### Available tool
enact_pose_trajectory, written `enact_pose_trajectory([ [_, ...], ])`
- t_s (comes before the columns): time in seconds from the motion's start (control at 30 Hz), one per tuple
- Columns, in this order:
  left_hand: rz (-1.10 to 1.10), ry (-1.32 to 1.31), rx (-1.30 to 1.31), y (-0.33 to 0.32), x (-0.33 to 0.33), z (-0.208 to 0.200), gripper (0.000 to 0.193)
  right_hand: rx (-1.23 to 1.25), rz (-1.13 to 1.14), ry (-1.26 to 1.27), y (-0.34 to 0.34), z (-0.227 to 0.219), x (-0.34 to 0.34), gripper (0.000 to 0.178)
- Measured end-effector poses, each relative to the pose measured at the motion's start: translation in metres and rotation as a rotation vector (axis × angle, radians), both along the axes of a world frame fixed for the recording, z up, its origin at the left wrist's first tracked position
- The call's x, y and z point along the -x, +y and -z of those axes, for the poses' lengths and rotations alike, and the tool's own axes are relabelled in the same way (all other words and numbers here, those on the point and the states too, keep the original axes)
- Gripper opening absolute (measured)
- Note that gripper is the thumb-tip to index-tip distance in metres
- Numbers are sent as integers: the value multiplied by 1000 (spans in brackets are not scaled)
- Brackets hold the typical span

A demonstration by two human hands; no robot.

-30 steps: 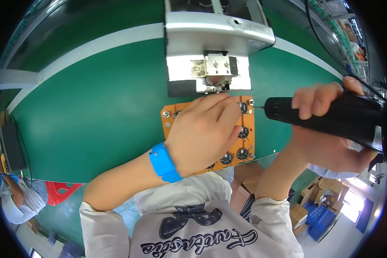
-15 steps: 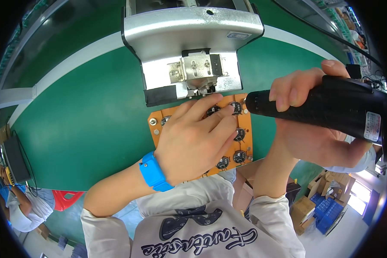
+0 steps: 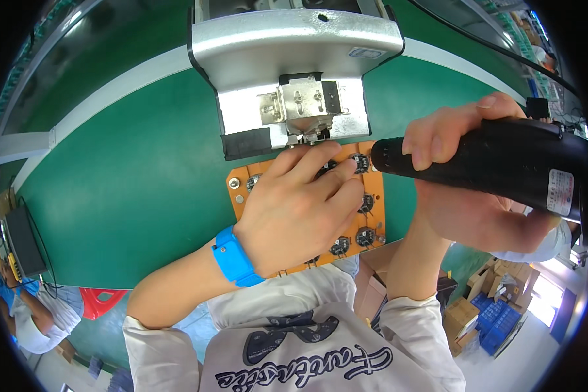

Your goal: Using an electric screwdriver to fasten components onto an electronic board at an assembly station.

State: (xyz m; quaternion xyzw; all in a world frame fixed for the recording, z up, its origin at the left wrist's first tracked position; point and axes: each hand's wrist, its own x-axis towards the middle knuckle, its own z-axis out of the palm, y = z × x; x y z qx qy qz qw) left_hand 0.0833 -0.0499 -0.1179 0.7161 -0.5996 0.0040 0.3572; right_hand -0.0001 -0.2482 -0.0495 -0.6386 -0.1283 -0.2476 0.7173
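Observation:
My left hand (image 3: pixel 300 209), wearing a blue wrist strap (image 3: pixel 234 257), lies spread over an orange plate (image 3: pixel 282 266). Its fingertips rest among several small round black parts (image 3: pixel 366 236) seated in the plate, and the palm hides others. My right hand (image 3: pixel 447 202) is wrapped round a thick black handheld power tool (image 3: pixel 483 157), raised at the right. The tool's blunt end overlaps the plate's far right corner in the picture. I cannot tell whether it touches, and no bit shows.
A silver metal machine (image 3: pixel 294 39) with a small bracket mechanism (image 3: pixel 300 104) stands right behind the plate, on a green table (image 3: pixel 130 170). At the lower right are cardboard boxes (image 3: pixel 460 320) and blue crates (image 3: pixel 496 323). Another person (image 3: pixel 39 320) sits at the far left near a red stool (image 3: pixel 101 302).
The black tool and my right hand have shifted very slightly to the left. My left hand stays on the plate, almost unmoved.

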Motion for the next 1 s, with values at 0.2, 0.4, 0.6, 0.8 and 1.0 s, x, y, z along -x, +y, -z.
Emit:
enact_pose_trajectory([
  [0.2, 18, -24, -4, -1, 2, 2, 20, -40, 9, 3, 0, 2, 3, 106],
  [0.4, -3, -36, 8, -2, 2, 0, 19, -122, 104, 10, 6, 6, 9, 105],
  [0.6, -20, -53, -17, 0, 3, 2, 17, -61, 90, -32, 7, -3, 5, 102],
  [0.8, 13, 18, 18, -2, 6, 1, 20, 79, 25, -71, 42, -69, -22, 107],
  [1.0, -63, 99, 123, 24, 12, -13, 19, 140, -286, -155, 32, -45, -63, 121],
])
